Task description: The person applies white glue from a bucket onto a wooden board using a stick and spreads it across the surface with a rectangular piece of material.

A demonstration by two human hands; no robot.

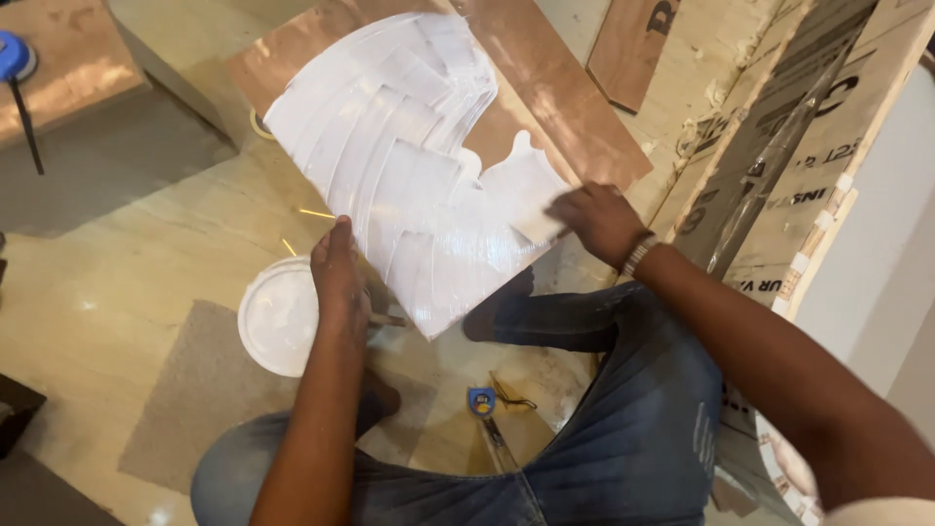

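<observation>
A brown wooden board (pixel 575 97) lies tilted on the floor, most of its face covered in wet white glue (pixel 399 166) spread in fan-shaped strokes. My right hand (pixel 599 219) is shut on a small flat spreader (pixel 538 226) pressed onto the board's right edge. My left hand (pixel 339 268) rests flat against the board's lower left edge, fingers together, steadying it. A round white tub of glue (pixel 278 317) sits on the floor just left of that hand. My knees in blue jeans (pixel 623 390) are below the board.
A blue tape measure (pixel 482 401) lies between my legs. Printed plywood sheets (pixel 799 146) lean at the right, with another board piece (pixel 633 44) behind. A wooden block (pixel 58 58) with a blue tool (pixel 14 56) sits at the far left. Pale tiled floor (pixel 117 292) lies around.
</observation>
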